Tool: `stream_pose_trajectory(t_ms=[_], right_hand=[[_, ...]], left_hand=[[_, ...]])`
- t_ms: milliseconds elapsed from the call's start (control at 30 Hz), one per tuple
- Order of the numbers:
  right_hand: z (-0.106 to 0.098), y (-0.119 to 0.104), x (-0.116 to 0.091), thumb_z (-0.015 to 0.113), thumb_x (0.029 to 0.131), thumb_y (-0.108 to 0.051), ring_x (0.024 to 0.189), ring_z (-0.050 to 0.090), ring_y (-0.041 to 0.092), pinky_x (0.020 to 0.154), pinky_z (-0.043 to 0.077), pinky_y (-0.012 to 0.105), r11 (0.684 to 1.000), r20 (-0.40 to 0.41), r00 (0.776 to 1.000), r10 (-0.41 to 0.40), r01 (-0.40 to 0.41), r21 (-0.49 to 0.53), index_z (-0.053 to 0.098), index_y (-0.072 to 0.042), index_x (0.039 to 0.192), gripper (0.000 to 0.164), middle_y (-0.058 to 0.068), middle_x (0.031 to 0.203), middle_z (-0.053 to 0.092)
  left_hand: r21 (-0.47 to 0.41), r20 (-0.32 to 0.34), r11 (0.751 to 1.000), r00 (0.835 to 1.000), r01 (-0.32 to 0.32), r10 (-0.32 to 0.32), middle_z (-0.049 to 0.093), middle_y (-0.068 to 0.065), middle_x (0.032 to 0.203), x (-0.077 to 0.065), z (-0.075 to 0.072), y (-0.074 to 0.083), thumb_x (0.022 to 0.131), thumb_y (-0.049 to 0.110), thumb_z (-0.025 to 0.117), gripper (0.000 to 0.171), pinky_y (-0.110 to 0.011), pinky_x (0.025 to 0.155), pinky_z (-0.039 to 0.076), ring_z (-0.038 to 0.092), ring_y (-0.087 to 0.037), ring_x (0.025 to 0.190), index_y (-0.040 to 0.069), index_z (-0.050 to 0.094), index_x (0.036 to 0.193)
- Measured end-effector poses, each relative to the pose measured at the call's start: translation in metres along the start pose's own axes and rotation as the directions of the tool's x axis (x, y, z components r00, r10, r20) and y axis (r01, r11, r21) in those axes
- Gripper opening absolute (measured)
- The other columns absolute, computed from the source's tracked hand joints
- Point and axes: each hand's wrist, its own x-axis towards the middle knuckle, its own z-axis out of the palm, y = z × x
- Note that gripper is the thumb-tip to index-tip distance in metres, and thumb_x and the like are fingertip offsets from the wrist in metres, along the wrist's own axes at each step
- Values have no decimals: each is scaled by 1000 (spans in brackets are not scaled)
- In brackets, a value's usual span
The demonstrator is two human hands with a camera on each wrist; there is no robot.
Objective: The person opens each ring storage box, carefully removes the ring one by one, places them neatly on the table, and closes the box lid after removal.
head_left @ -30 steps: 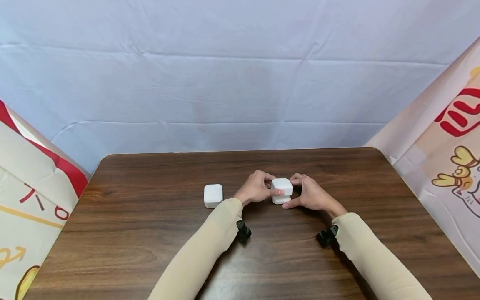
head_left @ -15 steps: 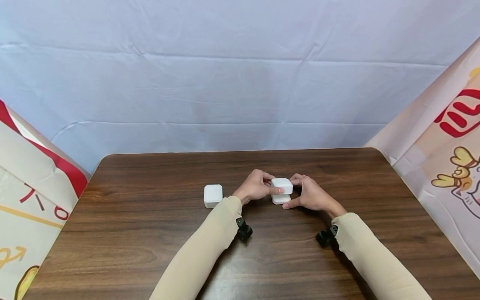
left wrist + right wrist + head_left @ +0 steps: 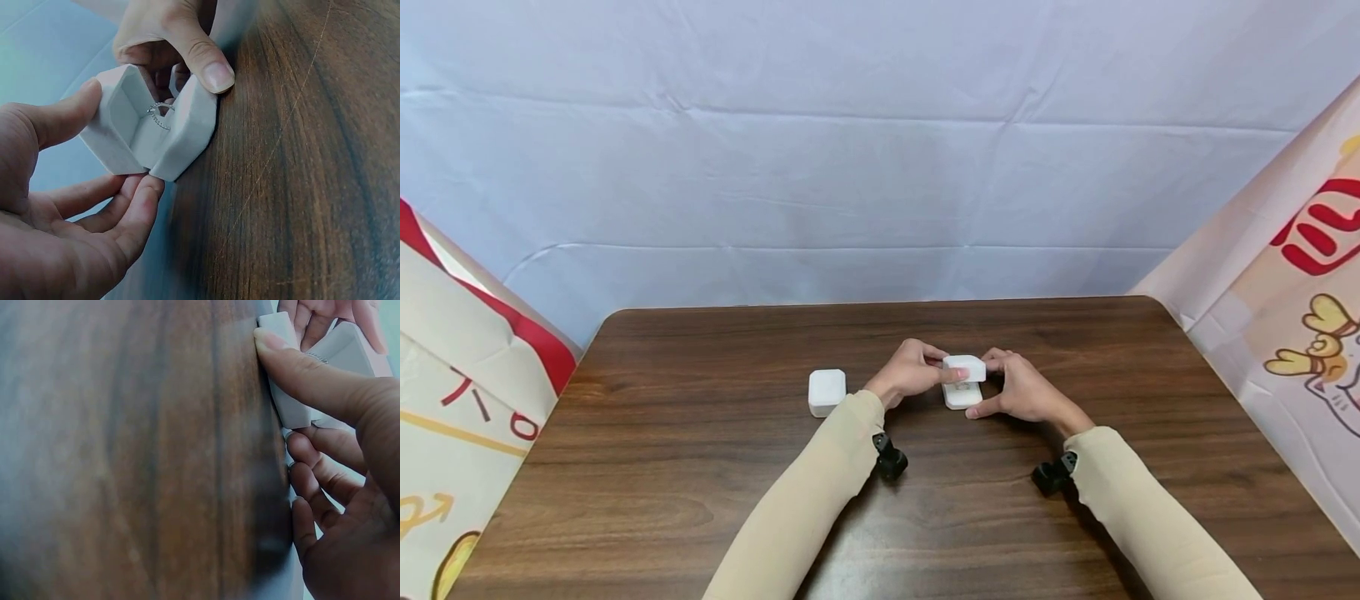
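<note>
A white ring box (image 3: 962,398) sits on the table with its lid partly raised. Inside it a silver ring (image 3: 160,117) with small stones stands in the white lining, seen best in the left wrist view. My left hand (image 3: 913,371) pinches the lid, thumb on its front edge and fingers behind at the hinge side. With thumb and fingers my right hand (image 3: 1021,390) grips the box's lower half against the table; the right wrist view shows the thumb across its front. A second white box (image 3: 827,392), closed, stands to the left of my left hand.
The brown wooden table (image 3: 700,467) has its far edge along a pale cloth backdrop (image 3: 850,167). Printed cloths hang at the left and right sides. A black wrist camera (image 3: 890,458) is strapped to the left wrist, another to the right.
The lid in my left hand has tilted up and back, so the gap widened and the inside now shows. My right hand and the second box have stayed in place.
</note>
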Motion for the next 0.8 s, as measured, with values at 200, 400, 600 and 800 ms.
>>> stream_pose_trajectory(t_ms=[200, 400, 600, 800], right_hand=[[-1, 0, 0, 97, 68, -24, 100, 54, 24, 92, 42, 46, 1000, 6, 1000, 10, -11, 12, 75, -6, 116, 56, 3, 106, 61], [-1, 0, 0, 97, 68, -22, 101, 54, 24, 93, 42, 45, 1000, 3, 1000, 10, -10, 14, 75, -5, 115, 54, 3, 106, 62], [-1, -1, 0, 97, 69, -21, 103, 55, 25, 94, 42, 47, 1000, 5, 1000, 1, -1, 20, 75, -6, 114, 53, 3, 107, 62], [0, 0, -1, 97, 68, -21, 103, 55, 25, 94, 42, 47, 1000, 1, 1000, -2, 2, 18, 75, -6, 116, 55, 3, 107, 63]], left_hand=[[-16, -23, 1000, 1000, 17, -17, 67, -6, 108, 1, 0, 1, 91, 31, 79, 51, -31, 84, 51, 63, -17, 94, -4, 67, 126], [-14, -45, 999, 998, 44, -45, 66, -11, 121, 1, 0, 2, 92, 37, 76, 52, -37, 93, 51, 62, -22, 109, -4, 69, 124], [-22, -66, 997, 995, 67, -69, 66, -12, 123, 0, 1, 3, 92, 41, 76, 55, -39, 94, 51, 61, -24, 113, -4, 69, 123], [-31, -68, 998, 996, 50, -52, 69, -6, 111, 0, 1, 1, 93, 42, 74, 50, -35, 89, 51, 63, -19, 103, -2, 73, 116]])
